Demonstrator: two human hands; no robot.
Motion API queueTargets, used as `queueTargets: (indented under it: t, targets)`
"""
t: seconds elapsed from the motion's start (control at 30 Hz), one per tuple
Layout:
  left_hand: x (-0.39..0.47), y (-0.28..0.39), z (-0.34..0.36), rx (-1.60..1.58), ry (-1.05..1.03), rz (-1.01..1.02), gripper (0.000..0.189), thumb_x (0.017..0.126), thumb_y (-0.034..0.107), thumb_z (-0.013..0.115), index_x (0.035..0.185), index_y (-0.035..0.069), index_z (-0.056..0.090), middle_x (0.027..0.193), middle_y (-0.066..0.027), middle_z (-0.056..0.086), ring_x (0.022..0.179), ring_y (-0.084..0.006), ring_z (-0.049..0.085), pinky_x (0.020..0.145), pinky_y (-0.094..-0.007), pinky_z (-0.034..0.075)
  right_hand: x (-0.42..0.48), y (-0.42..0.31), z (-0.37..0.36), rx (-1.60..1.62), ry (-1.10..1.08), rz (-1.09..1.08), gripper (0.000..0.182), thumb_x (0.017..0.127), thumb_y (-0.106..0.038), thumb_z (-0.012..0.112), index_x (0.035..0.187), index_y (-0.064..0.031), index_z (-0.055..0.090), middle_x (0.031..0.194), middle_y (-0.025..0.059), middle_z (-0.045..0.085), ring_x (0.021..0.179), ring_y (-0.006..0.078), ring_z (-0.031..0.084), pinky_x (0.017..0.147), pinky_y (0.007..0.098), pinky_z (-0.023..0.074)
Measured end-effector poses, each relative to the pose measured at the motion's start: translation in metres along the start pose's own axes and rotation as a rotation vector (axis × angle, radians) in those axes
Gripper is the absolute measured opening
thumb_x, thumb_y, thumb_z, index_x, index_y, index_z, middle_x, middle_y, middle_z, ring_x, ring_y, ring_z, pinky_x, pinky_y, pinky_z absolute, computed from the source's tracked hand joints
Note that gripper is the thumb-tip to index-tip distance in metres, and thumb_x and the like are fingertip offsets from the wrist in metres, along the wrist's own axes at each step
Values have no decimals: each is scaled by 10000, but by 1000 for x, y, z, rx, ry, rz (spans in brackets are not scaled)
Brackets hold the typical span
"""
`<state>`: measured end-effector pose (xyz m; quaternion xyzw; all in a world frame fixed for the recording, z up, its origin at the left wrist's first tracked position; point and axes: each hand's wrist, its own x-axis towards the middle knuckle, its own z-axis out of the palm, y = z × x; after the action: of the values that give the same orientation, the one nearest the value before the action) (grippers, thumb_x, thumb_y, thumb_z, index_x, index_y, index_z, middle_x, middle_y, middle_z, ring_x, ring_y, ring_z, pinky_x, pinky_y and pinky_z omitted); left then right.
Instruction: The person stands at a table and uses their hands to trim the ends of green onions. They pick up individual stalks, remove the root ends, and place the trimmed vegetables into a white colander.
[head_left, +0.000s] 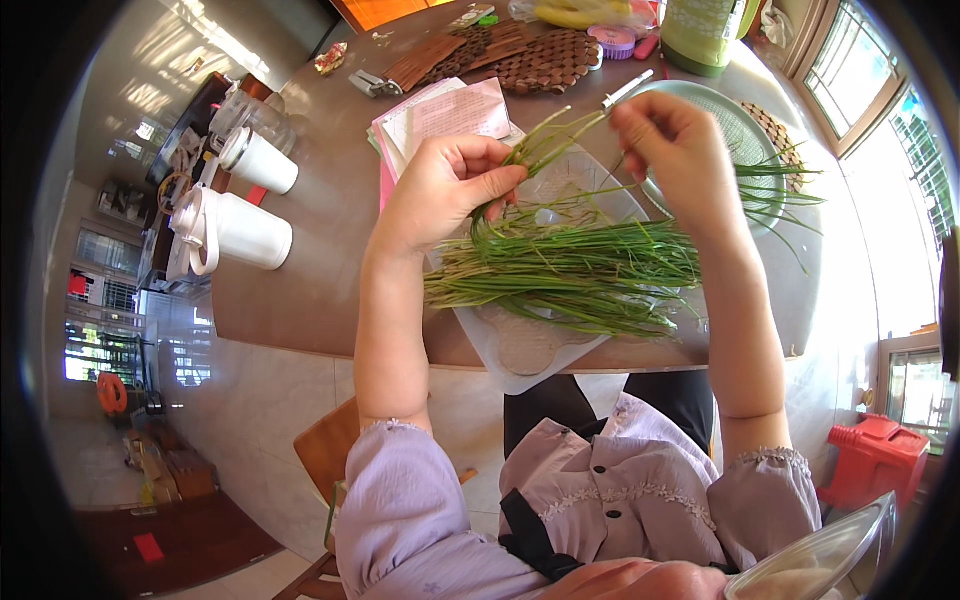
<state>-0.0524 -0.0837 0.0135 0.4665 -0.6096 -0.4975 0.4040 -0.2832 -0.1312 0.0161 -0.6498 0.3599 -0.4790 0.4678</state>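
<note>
My left hand (465, 176) holds a few thin green stalks, their pale ends pointing up and to the right. My right hand (667, 142) is raised by those pale ends with thumb and fingers pinched together; a thin strand hangs near its fingertips, and whether it grips the strand I cannot tell. Below both hands a pile of long green chive-like stalks (562, 277) lies across a translucent plastic tray (517, 360) at the table's front edge. More green stalks (772, 184) rest on a round pale green plate (712, 97), partly hidden behind my right hand.
Papers (450, 112) lie behind my left hand. Farther back are brown wooden mats (540, 64) and a white pen (628, 88). Two white tumblers (247, 229) lie toward the left in view. A green container (697, 37) stands at the back right.
</note>
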Motion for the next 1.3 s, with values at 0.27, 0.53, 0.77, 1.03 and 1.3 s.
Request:
queueTargets:
  t: [0.27,0.53,0.77,1.03,1.3]
  targets:
    - [5,-8,-11,-71,89,-19,135,855,107,653,896,-21,650,703,-35,623,555,-71,519,526,-198,405,-1,-5,-5,74,-307,-60,142,869,-90,612,935,32,638,774,41,641,643,77,571,594,217,474]
    - [2,-1,-2,19,0,-5,140,837,112,678,883,-18,655,695,-22,626,555,-56,523,511,-195,417,-12,14,32,-251,42,-224,176,786,-116,690,901,14,663,705,86,651,590,122,584,569,252,477]
    - [2,-8,-6,106,16,32,130,823,85,680,911,-10,669,692,-6,625,555,-34,507,502,-186,396,-2,5,6,167,155,-160,106,867,-84,626,898,14,652,713,22,627,594,62,554,548,196,451]
    - [-3,-7,7,253,-35,34,174,809,71,693,950,-27,666,746,-23,654,639,-52,575,545,-192,436,-8,5,17,-468,-165,-539,188,740,-116,694,899,-19,669,854,106,653,812,252,589,751,352,469]
    - [-5,-6,5,246,-39,55,169,815,42,680,960,-43,665,765,-49,664,675,-81,600,606,-210,477,-15,4,23,-468,-160,-345,145,756,-101,688,865,-7,683,802,94,650,745,192,598,701,305,465]
